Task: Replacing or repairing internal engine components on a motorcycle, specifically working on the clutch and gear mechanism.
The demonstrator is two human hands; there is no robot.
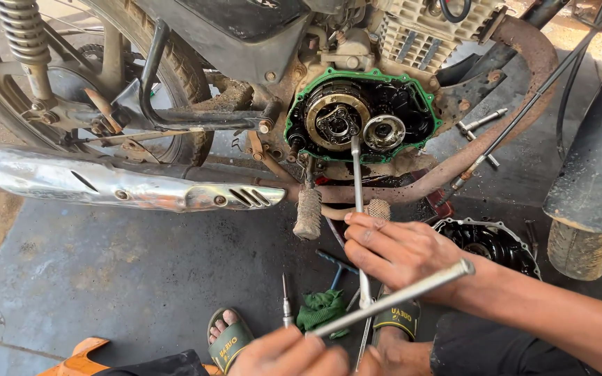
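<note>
- Two hands work one T-handle wrench (361, 209); its long shaft runs almost straight away from the person, from the crossbar near the body up to the open clutch (336, 122) in the engine of the motorcycle.
- The right hand (395, 251) is closed around the shaft a little above the crossbar, so it is the hand nearer to the engine; the clutch lies ahead of it, along the line of the shaft.
- The left hand (290, 355) is at the bottom edge of the view and pinches the near end of the crossbar (391, 298) with closed fingers.
- The crossbar lies across the shaft, tilted, with its far end higher and to the right.
- The tip of the wrench sits at the centre of the case, between the clutch and the smaller round gear (384, 132) beside it; which of them it touches, I cannot tell.
- On the floor (141, 278) near the feet lie a green rag (323, 310) and a screwdriver (286, 306); the removed cover (489, 244) lies to the right, partly behind the right hand.
</note>
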